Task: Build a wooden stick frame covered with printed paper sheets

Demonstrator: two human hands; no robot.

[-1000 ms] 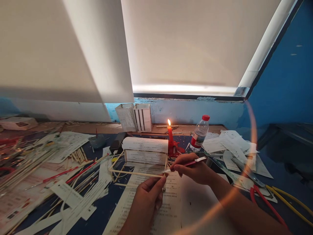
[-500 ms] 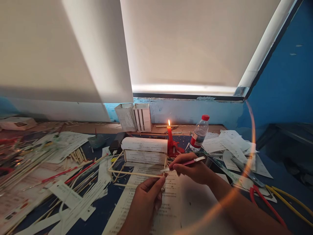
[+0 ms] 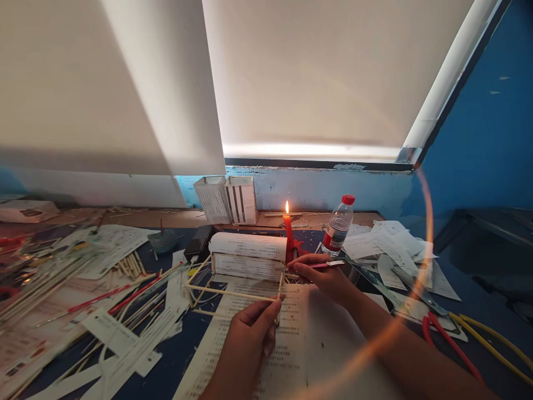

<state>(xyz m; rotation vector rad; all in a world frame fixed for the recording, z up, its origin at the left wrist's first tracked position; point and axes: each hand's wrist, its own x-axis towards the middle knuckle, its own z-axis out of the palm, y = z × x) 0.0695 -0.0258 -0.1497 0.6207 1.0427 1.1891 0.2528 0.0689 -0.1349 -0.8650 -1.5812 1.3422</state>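
Note:
My left hand is closed, pinching the near right corner of a box-shaped frame of thin wooden sticks. Printed paper panels cover the frame's far side. In my right hand is a slim pink-and-white pen-like tool, gripped between thumb and fingers. Its tip points left, close to the frame's far right corner and the foot of a lit red candle; whether it touches either I cannot tell. Under the frame lies a printed sheet.
A water bottle stands right of the candle. Scissors with red handles and paper scraps lie at the right. Loose sticks and paper strips cover the left. Two paper boxes stand at the back.
My right hand has moved away from my left fingertips, slightly up and back, bringing the tool's tip beside the candle's foot. My left hand still holds the stick frame in place.

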